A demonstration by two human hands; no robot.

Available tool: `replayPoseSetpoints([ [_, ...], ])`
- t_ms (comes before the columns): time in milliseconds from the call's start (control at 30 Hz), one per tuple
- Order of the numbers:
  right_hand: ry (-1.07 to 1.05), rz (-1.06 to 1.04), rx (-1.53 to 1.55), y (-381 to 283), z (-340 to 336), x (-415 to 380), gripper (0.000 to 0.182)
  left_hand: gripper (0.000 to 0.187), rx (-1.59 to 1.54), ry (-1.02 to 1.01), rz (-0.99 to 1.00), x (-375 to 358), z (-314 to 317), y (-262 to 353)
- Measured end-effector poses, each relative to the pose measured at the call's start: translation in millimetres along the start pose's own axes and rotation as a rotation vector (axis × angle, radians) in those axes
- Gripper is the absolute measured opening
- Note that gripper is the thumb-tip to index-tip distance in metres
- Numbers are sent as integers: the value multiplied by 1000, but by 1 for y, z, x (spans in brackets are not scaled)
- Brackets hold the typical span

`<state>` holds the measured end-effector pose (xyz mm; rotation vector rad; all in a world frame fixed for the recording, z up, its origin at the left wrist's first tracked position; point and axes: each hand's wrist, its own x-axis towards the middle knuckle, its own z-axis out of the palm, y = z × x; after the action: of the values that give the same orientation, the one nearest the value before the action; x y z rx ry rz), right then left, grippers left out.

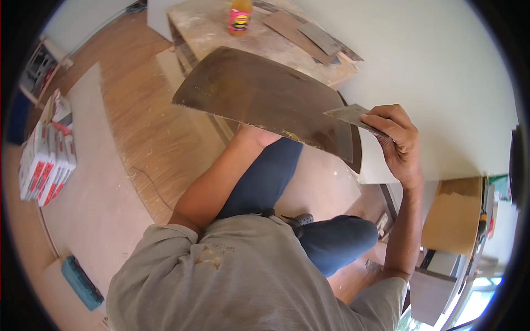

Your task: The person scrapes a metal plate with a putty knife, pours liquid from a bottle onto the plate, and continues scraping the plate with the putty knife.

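Note:
A large, thin brown sheet [259, 94] with a rough near edge is held up in front of me. My left hand [258, 134] supports it from underneath at the near edge, its fingers hidden below the sheet. A darker brown strip shows along the sheet's right end. My right hand [395, 135] pinches a small, flat grey scraper [350, 114] between thumb and fingers. The scraper's far corner overlaps the right part of the sheet in this view.
Ahead, a dusty workbench [201, 25] carries a drink bottle [240, 17] and several flat panels [295, 34]. White-and-red packages [47, 163] stand at left, near a teal case [81, 283] on the floor. A wooden cabinet [451, 215] is at right, beside the pale wall [436, 77].

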<state>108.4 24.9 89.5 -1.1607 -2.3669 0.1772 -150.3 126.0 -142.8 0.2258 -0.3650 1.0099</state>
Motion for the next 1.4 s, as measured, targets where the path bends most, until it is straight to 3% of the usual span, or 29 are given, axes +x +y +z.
replayPoseSetpoints([
  [33,-31,10,33,1,5,7,44,57,-25,-92,-43,-3,5,8],
  [133,-90,-26,50,-9,21,27,40,55,105,-114,17,-13,7,31],
  [433,-135,-157,7,-41,62,64,26,55,301,-22,135,-46,21,62],
  [533,-122,-89,39,-42,64,58,25,55,338,-2,128,-16,19,64],
  [600,-139,52,53,-41,61,55,22,55,362,8,119,-13,19,57],
  [733,-26,139,13,-44,64,55,19,56,425,26,119,-35,25,41],
  [800,-166,200,28,-44,66,56,17,56,451,47,140,-34,25,23],
  [933,-243,162,160,-53,64,61,16,57,518,85,211,-54,31,24],
  [1033,-49,45,69,-50,61,71,17,58,563,106,238,-46,31,8],
  [1167,-39,33,77,-46,66,108,18,60,599,140,274,-42,32,17],
  [1267,-18,-90,65,-32,89,138,19,61,615,159,302,-56,34,16],
  [1400,35,-240,-3,-10,118,183,19,66,867,45,394,-59,33,26],
])
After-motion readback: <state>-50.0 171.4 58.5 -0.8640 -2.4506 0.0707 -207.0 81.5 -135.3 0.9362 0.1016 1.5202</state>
